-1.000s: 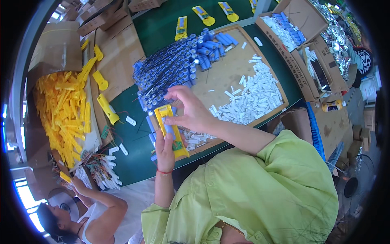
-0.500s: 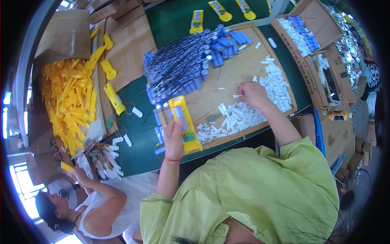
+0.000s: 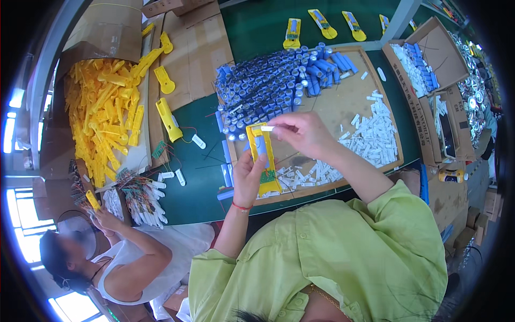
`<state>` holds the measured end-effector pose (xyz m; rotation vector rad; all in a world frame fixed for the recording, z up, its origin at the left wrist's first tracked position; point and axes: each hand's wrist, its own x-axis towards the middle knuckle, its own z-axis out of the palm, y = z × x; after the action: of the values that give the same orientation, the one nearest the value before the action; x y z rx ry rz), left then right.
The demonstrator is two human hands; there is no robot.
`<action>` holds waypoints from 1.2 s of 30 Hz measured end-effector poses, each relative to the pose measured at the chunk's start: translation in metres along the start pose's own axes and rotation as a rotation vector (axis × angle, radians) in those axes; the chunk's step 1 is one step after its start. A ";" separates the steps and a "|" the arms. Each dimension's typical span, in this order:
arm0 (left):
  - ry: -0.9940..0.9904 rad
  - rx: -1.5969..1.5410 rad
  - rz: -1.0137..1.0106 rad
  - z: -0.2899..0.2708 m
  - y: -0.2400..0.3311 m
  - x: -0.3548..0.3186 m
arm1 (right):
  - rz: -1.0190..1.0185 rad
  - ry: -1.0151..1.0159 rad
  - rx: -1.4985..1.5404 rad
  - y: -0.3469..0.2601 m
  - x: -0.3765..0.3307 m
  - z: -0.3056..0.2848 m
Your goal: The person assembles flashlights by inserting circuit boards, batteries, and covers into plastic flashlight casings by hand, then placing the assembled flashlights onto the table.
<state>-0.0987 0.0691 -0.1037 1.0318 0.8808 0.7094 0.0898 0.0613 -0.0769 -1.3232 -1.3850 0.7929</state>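
Note:
My left hand (image 3: 249, 180) grips a long yellow plastic housing (image 3: 270, 186), thumb across its front. Inside the housing lie a blue cylindrical battery cell (image 3: 260, 144) and a small green circuit board (image 3: 267, 176). Between the thumb and fingers of my right hand (image 3: 307, 134) is a small white plastic piece (image 3: 267, 129), at the housing's far end; whether they touch I cannot tell. Beneath both hands is a wood-rimmed tray (image 3: 328, 110). It bears a pile of similar white pieces (image 3: 375, 134) and rows of blue battery cells (image 3: 257, 88) with black wires.
At left, a large carton (image 3: 102, 40) spills yellow housings (image 3: 107, 115). A co-worker (image 3: 129, 263) beside me holds a yellow part (image 3: 93, 200). Wired white parts (image 3: 146, 201) lie nearby. Filled housings (image 3: 322, 24) line the far side; a cardboard box (image 3: 405, 80) stands at right.
My right hand has moved left from the white pile to the housing's far end, bringing a white piece. The housing stays in my left hand. The whole view has shifted slightly.

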 end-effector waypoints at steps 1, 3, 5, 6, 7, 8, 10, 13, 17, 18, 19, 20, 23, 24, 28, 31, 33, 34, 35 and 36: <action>0.006 0.053 0.010 -0.002 -0.001 -0.002 | 0.019 -0.039 -0.012 -0.003 0.003 0.005; 0.007 0.271 0.056 -0.005 0.000 -0.002 | 0.058 -0.080 -0.006 -0.001 0.010 0.014; 0.023 0.293 0.059 -0.009 0.002 -0.001 | 0.111 -0.098 -0.003 -0.007 0.017 0.017; 0.030 0.318 0.053 -0.011 0.002 -0.001 | 0.172 -0.106 -0.001 -0.009 0.019 0.020; 0.031 0.390 0.074 -0.016 0.001 0.003 | 0.160 -0.111 -0.006 -0.006 0.022 0.022; 0.036 0.386 0.086 -0.016 0.001 0.004 | 0.154 -0.075 0.091 0.000 0.025 0.026; 0.046 0.192 0.111 -0.010 0.004 0.006 | 0.140 -0.044 0.185 0.001 0.030 0.028; 0.009 0.369 0.100 -0.017 0.013 0.010 | 0.186 -0.063 -0.025 -0.010 0.042 0.029; -0.001 0.224 0.095 -0.033 0.015 0.022 | 0.191 -0.164 -0.243 -0.008 0.066 0.029; 0.004 0.143 0.115 -0.035 0.022 0.025 | 0.181 -0.174 -0.241 0.001 0.068 0.032; 0.015 0.146 0.124 -0.037 0.031 0.032 | 0.184 -0.120 0.069 0.012 0.068 0.038; 0.096 0.150 0.165 -0.039 0.042 0.037 | 0.190 -0.078 0.382 0.013 0.068 0.045; 0.242 0.130 0.250 -0.050 0.062 0.069 | 0.329 -0.447 0.139 0.002 0.067 0.052; 0.287 0.105 0.290 -0.055 0.068 0.082 | 0.226 -0.620 -0.159 0.002 0.071 0.058; 0.443 0.214 0.380 -0.097 0.075 0.130 | 0.204 -0.225 -0.066 0.027 0.129 0.060; 1.006 1.220 0.551 -0.193 0.061 0.153 | 0.233 -0.149 -0.407 0.061 0.212 0.026; 1.094 1.323 0.471 -0.226 0.048 0.157 | 0.283 -0.102 -0.646 0.088 0.257 0.002; 1.025 1.395 0.296 -0.233 0.048 0.148 | 0.344 -0.110 -0.732 0.106 0.270 -0.003; 0.947 1.453 0.122 -0.235 0.046 0.147 | 0.341 -0.108 -0.738 0.123 0.276 -0.007; 0.943 1.448 0.129 -0.233 0.047 0.151 | 0.377 -0.099 -0.863 0.140 0.279 -0.012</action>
<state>-0.2347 0.3092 -0.1591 2.0634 2.3303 0.5985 0.1762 0.3544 -0.1421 -2.2830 -1.6573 0.5000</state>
